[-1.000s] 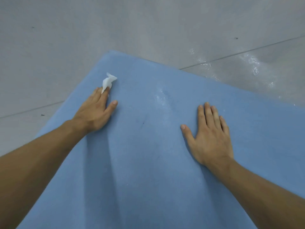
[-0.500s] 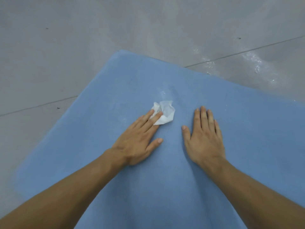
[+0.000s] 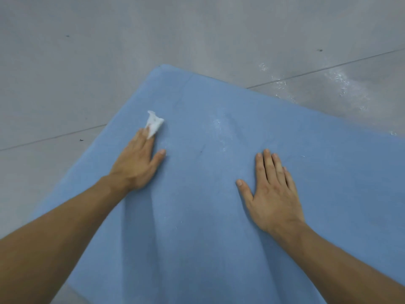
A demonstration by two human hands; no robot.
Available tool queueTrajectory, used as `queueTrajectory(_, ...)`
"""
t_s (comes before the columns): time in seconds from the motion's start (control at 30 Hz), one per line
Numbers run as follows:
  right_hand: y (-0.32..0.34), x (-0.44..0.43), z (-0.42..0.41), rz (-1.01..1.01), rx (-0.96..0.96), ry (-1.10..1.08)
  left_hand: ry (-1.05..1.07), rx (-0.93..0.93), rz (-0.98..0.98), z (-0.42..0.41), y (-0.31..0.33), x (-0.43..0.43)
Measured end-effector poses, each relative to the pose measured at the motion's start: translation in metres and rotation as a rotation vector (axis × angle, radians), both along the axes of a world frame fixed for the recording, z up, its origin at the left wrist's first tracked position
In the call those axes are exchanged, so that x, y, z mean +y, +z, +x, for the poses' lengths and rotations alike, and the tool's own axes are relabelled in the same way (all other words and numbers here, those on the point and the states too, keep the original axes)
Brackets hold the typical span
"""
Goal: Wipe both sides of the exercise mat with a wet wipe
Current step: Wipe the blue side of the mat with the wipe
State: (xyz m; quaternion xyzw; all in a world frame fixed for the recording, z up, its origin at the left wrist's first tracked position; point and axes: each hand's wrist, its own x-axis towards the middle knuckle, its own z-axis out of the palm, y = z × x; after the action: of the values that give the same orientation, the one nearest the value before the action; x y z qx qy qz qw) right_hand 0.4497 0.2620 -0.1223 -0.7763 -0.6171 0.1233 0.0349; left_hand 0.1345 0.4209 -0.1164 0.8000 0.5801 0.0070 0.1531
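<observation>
With the top side of the blue foam exercise mat [image 3: 219, 238] apparently mid-wipe and its underside probably left, the left hand [image 3: 137, 163] pressed a crumpled white wet wipe [image 3: 154, 125] under flat fingers while the right hand [image 3: 274, 194] lay splayed.

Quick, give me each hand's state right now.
Left hand: open, straight fingers pressing the wet wipe onto the mat.
Right hand: open, flat on the mat.

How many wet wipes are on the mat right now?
1. The wet wipe lies on the mat near its left edge, pressed under fingers of the left hand. The right hand rests flat, no wipe showing; its palm could hide one.
</observation>
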Motion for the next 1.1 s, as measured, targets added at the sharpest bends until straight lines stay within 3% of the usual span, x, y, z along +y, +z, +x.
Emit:
queueTrajectory(0.23,-0.001,0.001,-0.001,0.004,-0.012,-0.002,-0.331,-0.035,0.053,0.070,0.000,-0.077)
queueTrajectory(0.37,0.001,0.000,-0.001,0.000,0.005,-0.005,-0.362,-0.008,0.055,0.061,0.004,-0.090)
queueTrajectory(0.47,0.002,-0.002,-0.001,-0.019,-0.001,-0.002,-0.273,0.033,0.047,0.030,0.002,-0.078)
queueTrajectory(0.67,0.000,-0.003,-0.001,0.001,-0.001,-0.013,0.125,0.064,0.004,-0.047,0.004,-0.047)
queueTrajectory(0.77,-0.001,-0.004,-0.001,0.001,-0.009,-0.017,0.176,0.069,-0.021,-0.055,0.007,-0.047)
queueTrajectory(1.1,-0.003,-0.005,-0.001,0.036,-0.031,-0.014,-0.271,-0.069,0.102,0.033,-0.005,-0.106)
